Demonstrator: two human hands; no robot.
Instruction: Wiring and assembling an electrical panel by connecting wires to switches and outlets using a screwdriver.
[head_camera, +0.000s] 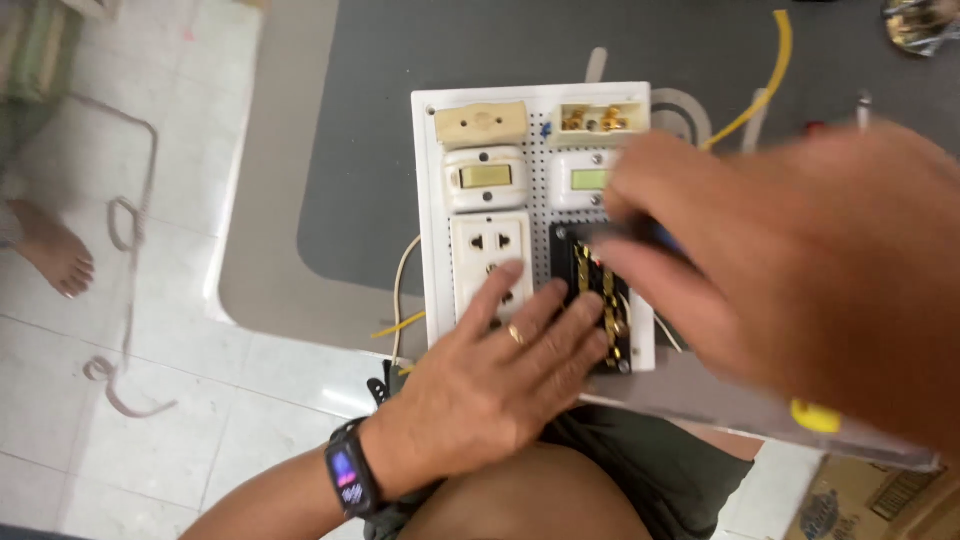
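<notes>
My left hand lies flat, fingers spread, on the white perforated board — it grasps nothing, just presses down. Its fingertips rest on the cream double socket and on the black open module with brass strips, which sits at three o'clock of the socket. My right hand is blurred; it pinches a dark slim tool whose tip meets the module's top edge. At twelve o'clock of the socket sits a cream switch, and above that a beige fuse cover. A yellow wire curls over the grey tabletop at one o'clock of the board.
</notes>
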